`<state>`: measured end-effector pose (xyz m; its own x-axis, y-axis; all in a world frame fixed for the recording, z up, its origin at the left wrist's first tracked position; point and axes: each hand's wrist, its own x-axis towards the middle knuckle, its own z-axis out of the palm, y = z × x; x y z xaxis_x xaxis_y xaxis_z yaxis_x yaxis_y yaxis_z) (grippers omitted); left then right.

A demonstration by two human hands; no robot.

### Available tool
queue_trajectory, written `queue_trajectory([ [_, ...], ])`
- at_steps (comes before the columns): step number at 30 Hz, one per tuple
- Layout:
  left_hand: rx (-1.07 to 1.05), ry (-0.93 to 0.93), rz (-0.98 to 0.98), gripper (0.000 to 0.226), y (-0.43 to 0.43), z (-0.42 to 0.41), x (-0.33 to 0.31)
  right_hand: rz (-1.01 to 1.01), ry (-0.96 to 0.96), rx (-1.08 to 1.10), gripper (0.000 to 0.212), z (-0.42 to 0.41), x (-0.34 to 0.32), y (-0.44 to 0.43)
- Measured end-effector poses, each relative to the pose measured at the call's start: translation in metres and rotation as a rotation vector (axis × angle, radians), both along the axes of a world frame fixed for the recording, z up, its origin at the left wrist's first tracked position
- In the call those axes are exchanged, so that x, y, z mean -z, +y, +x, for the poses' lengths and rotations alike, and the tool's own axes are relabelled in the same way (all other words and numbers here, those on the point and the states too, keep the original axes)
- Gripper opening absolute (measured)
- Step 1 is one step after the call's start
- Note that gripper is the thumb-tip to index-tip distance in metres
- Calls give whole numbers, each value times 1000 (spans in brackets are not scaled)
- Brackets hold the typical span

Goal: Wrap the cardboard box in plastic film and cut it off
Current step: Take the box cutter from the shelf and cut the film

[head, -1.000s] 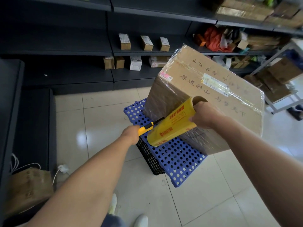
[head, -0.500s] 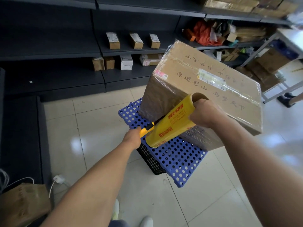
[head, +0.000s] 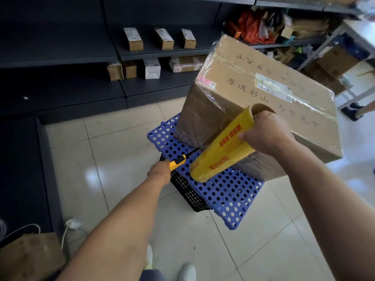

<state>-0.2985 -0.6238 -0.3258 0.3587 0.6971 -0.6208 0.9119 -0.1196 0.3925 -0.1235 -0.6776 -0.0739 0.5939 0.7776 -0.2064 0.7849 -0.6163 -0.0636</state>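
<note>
A large cardboard box (head: 263,102) with handwritten characters and labels, covered in clear plastic film, stands on a blue perforated panel (head: 227,191). My right hand (head: 265,134) grips the upper end of a yellow roll of plastic film (head: 219,153), held slanted against the box's near side. My left hand (head: 160,173) holds a yellow-and-black utility knife (head: 182,159) just left of the roll's lower end, its tip pointing toward the box's lower corner. The film between roll and box is hard to make out.
The blue panel lies on a black plastic crate (head: 188,191) on a tiled floor. Dark shelves (head: 142,55) behind carry small cardboard boxes. A metal rack (head: 349,63) with cartons stands at right. A paper bag (head: 28,258) and a white cable lie at lower left.
The view has shifted slightly and both hands sit a little lower and further right in the frame. The knife stays beside the roll's lower end; the grips are unchanged.
</note>
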Motion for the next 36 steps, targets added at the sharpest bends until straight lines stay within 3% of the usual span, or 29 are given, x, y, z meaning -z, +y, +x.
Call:
queue_trajectory([
  [10, -39, 4, -38, 54, -8, -3, -5, -25, -44, 56, 20, 0, -9, -6],
  [15, -54, 82, -105, 46, -33, -24, 5, -19, -45, 51, 12, -8, -5, -10],
  [20, -238, -66, 61, 39, -45, -27, 0, -18, -73, -1, 7, -8, -5, -14],
  [24, -133, -167, 146, 44, -35, -3, -17, -12, -73, -32, 8, -6, -6, -18],
  [27, -50, -104, 116, 43, -36, 13, -8, -15, -66, -32, 13, -4, -5, -19],
  [36, -119, 55, 20, 42, -33, 14, 24, 14, -66, -3, 30, 9, 2, -18],
])
